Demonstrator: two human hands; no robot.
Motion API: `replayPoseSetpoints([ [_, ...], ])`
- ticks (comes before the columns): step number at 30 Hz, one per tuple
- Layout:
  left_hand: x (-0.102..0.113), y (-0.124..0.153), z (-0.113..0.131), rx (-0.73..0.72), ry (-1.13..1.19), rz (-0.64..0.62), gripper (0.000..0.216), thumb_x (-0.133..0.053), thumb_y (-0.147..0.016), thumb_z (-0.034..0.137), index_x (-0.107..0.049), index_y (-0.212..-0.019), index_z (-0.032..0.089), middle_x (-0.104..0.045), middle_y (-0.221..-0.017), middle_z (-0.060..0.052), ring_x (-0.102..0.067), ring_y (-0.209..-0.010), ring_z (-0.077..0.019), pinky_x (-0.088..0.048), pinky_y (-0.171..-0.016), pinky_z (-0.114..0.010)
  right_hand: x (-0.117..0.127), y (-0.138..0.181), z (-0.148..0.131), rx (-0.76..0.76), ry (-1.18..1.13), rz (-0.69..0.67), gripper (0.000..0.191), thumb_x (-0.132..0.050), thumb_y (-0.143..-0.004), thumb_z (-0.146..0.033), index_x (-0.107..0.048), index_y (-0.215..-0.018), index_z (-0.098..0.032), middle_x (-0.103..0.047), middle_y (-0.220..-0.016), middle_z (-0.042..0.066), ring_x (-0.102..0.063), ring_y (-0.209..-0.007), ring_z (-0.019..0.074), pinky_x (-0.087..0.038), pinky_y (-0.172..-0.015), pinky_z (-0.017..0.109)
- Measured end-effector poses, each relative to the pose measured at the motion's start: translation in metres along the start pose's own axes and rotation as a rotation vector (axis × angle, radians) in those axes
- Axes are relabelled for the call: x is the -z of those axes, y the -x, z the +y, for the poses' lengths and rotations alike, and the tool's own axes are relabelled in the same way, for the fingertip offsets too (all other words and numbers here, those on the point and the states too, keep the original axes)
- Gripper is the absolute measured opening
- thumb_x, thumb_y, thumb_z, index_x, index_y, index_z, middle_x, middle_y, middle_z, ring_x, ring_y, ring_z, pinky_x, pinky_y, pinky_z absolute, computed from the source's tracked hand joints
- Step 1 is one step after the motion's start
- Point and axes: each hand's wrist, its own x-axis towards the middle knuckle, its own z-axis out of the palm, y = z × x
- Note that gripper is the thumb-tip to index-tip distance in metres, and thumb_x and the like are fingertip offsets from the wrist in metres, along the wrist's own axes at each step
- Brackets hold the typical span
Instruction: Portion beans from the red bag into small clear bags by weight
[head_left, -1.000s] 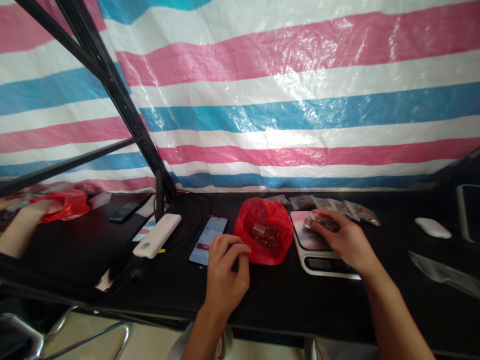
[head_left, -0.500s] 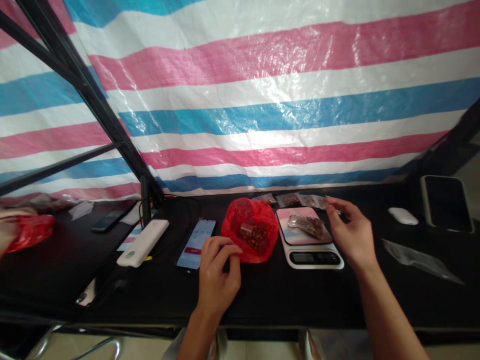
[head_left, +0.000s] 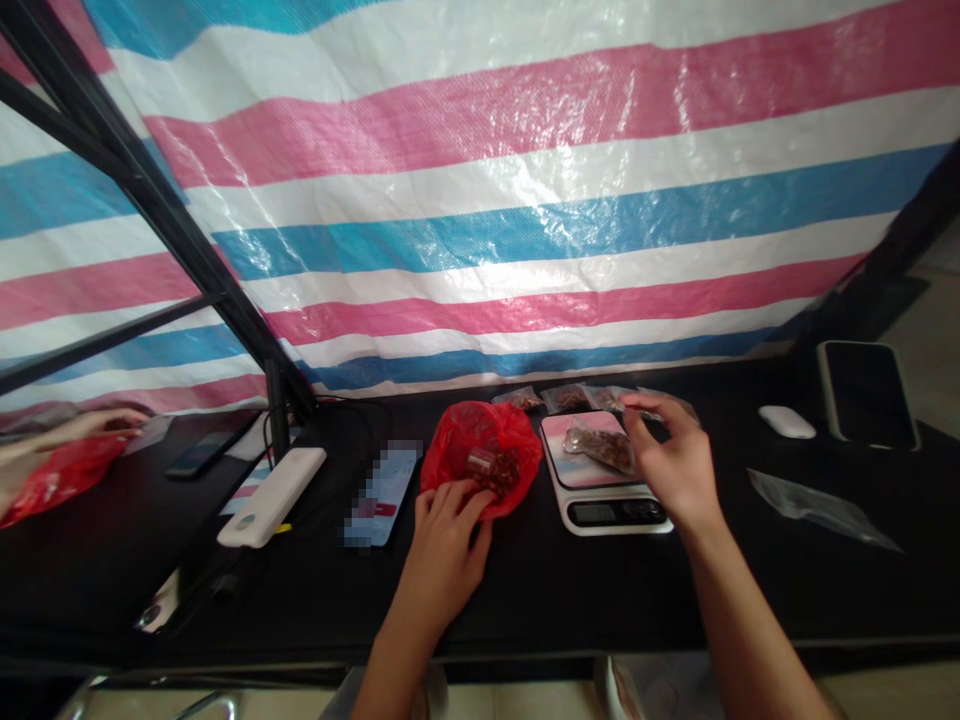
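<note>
My left hand [head_left: 446,545] rests on the black table, fingers stretched onto the near rim of an open red plastic bag [head_left: 457,445] that holds small reddish-brown pieces and a little jar. To its right, a white digital scale [head_left: 615,513] carries a clear packet [head_left: 604,446] of brown pieces on its platform. My right hand [head_left: 667,455] hovers over the scale's far right corner. Its fingertips are pinched on a small clear packet [head_left: 671,408] in the row of packets [head_left: 566,397] behind the scale.
Left of the red bag lie a phone [head_left: 379,485] and a white power bank [head_left: 274,482]. A white mouse [head_left: 786,422], a dark device [head_left: 866,392] and an empty clear bag [head_left: 817,505] sit right. Another person's hand [head_left: 90,425] handles a red bag [head_left: 52,478] far left.
My right hand let go of the packet on the scale and moved back to the row of packets. My left fingers stretched onto the red bag's rim. The view shifted right.
</note>
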Motion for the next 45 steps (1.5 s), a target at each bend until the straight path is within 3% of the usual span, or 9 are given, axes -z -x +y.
replayPoseSetpoints([
  [6, 0.005, 0.003, -0.015, 0.116, -0.013, 0.097, 0.023, -0.058, -0.094, 0.014, -0.069, -0.112, 0.023, -0.071, -0.114, -0.007, -0.066, -0.106, -0.0262, -0.046, -0.091, -0.044, -0.026, 0.017, -0.023, 0.143, 0.224, -0.136, 0.023, -0.054, -0.090, -0.029, -0.075, -0.097, -0.026, -0.077, -0.107, 0.006, -0.063, -0.112, 0.0309, -0.036, -0.106, 0.054],
  [11, 0.009, 0.006, -0.023, 0.196, 0.071, 0.170, 0.022, -0.059, -0.094, 0.016, -0.069, -0.111, 0.024, -0.072, -0.113, -0.006, -0.066, -0.108, -0.0266, -0.046, -0.091, -0.044, -0.051, 0.039, -0.040, 0.274, 0.436, -0.388, 0.026, -0.051, -0.095, -0.022, -0.077, -0.099, -0.027, -0.078, -0.114, 0.004, -0.050, -0.134, 0.0344, -0.023, -0.113, 0.058],
  [15, 0.013, 0.005, -0.020, 0.179, 0.116, 0.192, 0.020, -0.059, -0.095, 0.018, -0.069, -0.111, 0.026, -0.071, -0.114, -0.006, -0.064, -0.109, -0.0256, -0.045, -0.092, -0.044, -0.070, 0.054, -0.048, 0.303, 0.571, -0.533, 0.027, -0.051, -0.098, -0.026, -0.078, -0.104, -0.023, -0.073, -0.130, 0.008, -0.043, -0.142, 0.0391, -0.018, -0.118, 0.065],
  [24, 0.023, 0.005, -0.011, 0.122, 0.109, 0.198, 0.019, -0.062, -0.095, 0.024, -0.069, -0.113, 0.028, -0.069, -0.118, -0.007, -0.060, -0.113, -0.0270, -0.042, -0.096, -0.046, -0.094, 0.066, -0.054, 0.318, 0.715, -0.592, 0.032, -0.052, -0.097, -0.030, -0.074, -0.115, -0.016, -0.071, -0.129, 0.018, -0.037, -0.147, 0.0422, -0.015, -0.119, 0.066],
  [32, 0.029, 0.011, -0.021, 0.121, 0.125, 0.229, 0.015, -0.059, -0.097, 0.023, -0.070, -0.107, 0.028, -0.069, -0.114, -0.005, -0.061, -0.112, -0.0256, -0.041, -0.096, -0.044, -0.094, 0.068, -0.052, 0.267, 0.710, -0.612, 0.028, -0.053, -0.096, -0.028, -0.074, -0.111, -0.015, -0.073, -0.120, 0.017, -0.043, -0.142, 0.0427, -0.019, -0.118, 0.064],
  [38, 0.031, 0.009, -0.017, 0.144, 0.123, 0.232, 0.016, -0.057, -0.097, 0.022, -0.070, -0.105, 0.027, -0.068, -0.113, -0.006, -0.060, -0.112, -0.0257, -0.042, -0.096, -0.045, -0.076, 0.056, -0.067, 0.258, 0.542, -0.397, 0.031, -0.050, -0.099, -0.029, -0.074, -0.117, -0.020, -0.071, -0.131, 0.011, -0.043, -0.139, 0.0432, -0.025, -0.114, 0.066],
  [43, 0.028, 0.006, -0.014, 0.203, 0.131, 0.244, 0.017, -0.057, -0.096, 0.020, -0.072, -0.101, 0.027, -0.068, -0.111, -0.006, -0.060, -0.111, -0.0264, -0.045, -0.095, -0.046, -0.072, 0.059, -0.083, 0.302, 0.198, -0.663, 0.030, -0.050, -0.101, -0.031, -0.075, -0.117, -0.029, -0.073, -0.131, 0.001, -0.044, -0.141, 0.0334, -0.028, -0.118, 0.058],
  [45, 0.026, 0.004, -0.015, 0.242, 0.129, 0.296, 0.018, -0.057, -0.095, 0.019, -0.072, -0.100, 0.027, -0.067, -0.112, -0.007, -0.059, -0.111, -0.0272, -0.046, -0.097, -0.048, -0.073, 0.060, -0.085, 0.312, 0.139, -0.699, 0.029, -0.051, -0.099, -0.028, -0.077, -0.113, -0.031, -0.073, -0.131, -0.001, -0.044, -0.142, 0.0316, -0.028, -0.118, 0.055],
])
